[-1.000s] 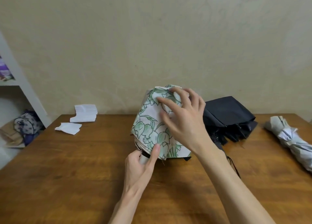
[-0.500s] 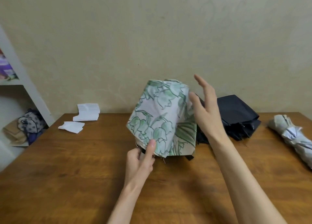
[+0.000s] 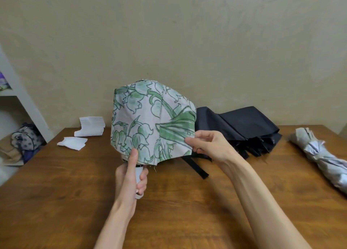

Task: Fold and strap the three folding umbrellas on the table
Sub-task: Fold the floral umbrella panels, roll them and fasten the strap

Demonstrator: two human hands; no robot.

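A folding umbrella with a white and green floral canopy (image 3: 148, 121) stands upright above the table (image 3: 56, 192), its loose fabric hanging down in a bell shape. My left hand (image 3: 131, 175) is wrapped around its pale handle just below the canopy, thumb pressed up against the fabric edge. My right hand (image 3: 208, 143) pinches the canopy's lower right edge between thumb and fingers. Behind it lies a black umbrella (image 3: 238, 128), collapsed but loose, its strap trailing toward me. A silver-grey umbrella (image 3: 323, 160) lies rolled near the right table edge.
Two white folded papers (image 3: 90, 125) lie at the table's back left. A white shelf unit (image 3: 24, 102) stands left of the table, with a dotted bag (image 3: 26, 138) beside it. A beige wall closes off the far side.
The floral umbrella has been lifted higher and turned. My right hand left the canopy's top, swung around its right side and now pinches the lower edge. My left hand slid down onto the handle.
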